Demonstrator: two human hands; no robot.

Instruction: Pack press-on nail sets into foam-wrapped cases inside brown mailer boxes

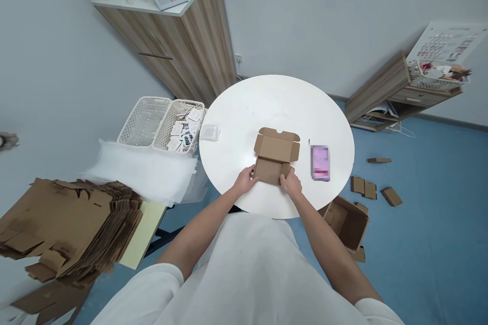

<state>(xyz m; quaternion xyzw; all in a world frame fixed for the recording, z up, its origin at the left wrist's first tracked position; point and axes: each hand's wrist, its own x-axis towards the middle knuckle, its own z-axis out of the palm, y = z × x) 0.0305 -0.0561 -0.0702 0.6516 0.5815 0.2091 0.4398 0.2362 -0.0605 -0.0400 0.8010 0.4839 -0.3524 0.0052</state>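
Observation:
A small brown cardboard box (pixel 269 170) rests on the white round table (pixel 280 99) in front of me, its lid (pixel 278 146) raised and tilted away with the side flaps spread. My left hand (pixel 244 181) grips the box's left wall near the front corner, thumb toward the front. At the right wall, my right hand (pixel 292 183) holds the near right corner with its thumb inside the edge. Nothing is visible inside the box. To the right lies a pink-purple rectangular item (pixel 320 163), its surface pixelated.
A clear small case (pixel 210 133) sits at the table's left edge. Beyond it are white baskets (pixel 154 146) with cards, translucent sheets (pixel 152 172) and stacked flat cardboard (pixel 68 218). Several small boxes (pixel 391 196) and a larger open carton (pixel 348 223) stand on the blue floor at right.

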